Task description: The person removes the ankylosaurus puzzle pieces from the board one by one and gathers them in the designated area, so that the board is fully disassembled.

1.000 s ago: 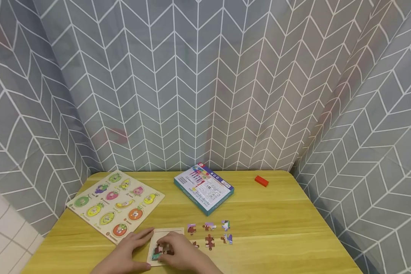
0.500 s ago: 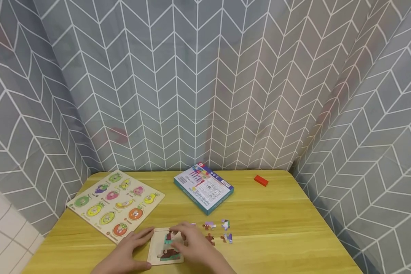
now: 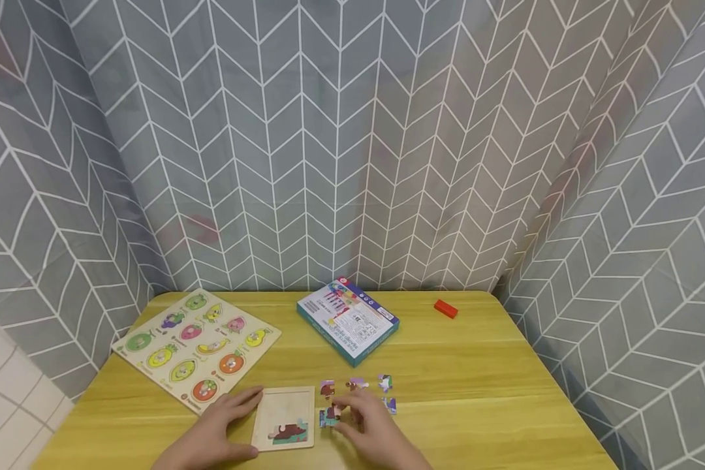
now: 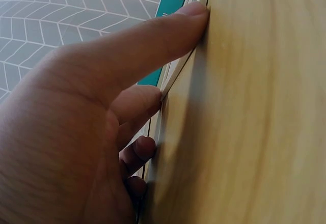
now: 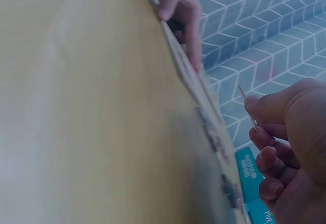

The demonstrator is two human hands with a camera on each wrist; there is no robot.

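Observation:
A square wooden puzzle tray (image 3: 283,399) lies on the table with joined brown-and-teal jigsaw pieces (image 3: 290,431) at its lower right. My left hand (image 3: 213,427) rests along the tray's left side, thumb and forefinger spread towards its two corners. To the right of the tray, my right hand (image 3: 369,424) pinches a jigsaw piece (image 5: 248,109) between thumb and fingertips. In the right wrist view this piece shows only as a thin edge, raised off the table. Several loose pieces (image 3: 357,384) lie around that hand, some partly covered by it.
A fruit peg board (image 3: 208,359) lies at the left, its near corner close to my left hand. Behind the loose pieces sits a flat teal-sided box (image 3: 349,323). A small red block (image 3: 446,309) is at the back right. Grey patterned curtains (image 3: 341,163) surround the table.
The joined pieces have shifted from the tray's left to its lower right. My right hand has left the tray and moved right, over the loose pieces. My left hand stays put.

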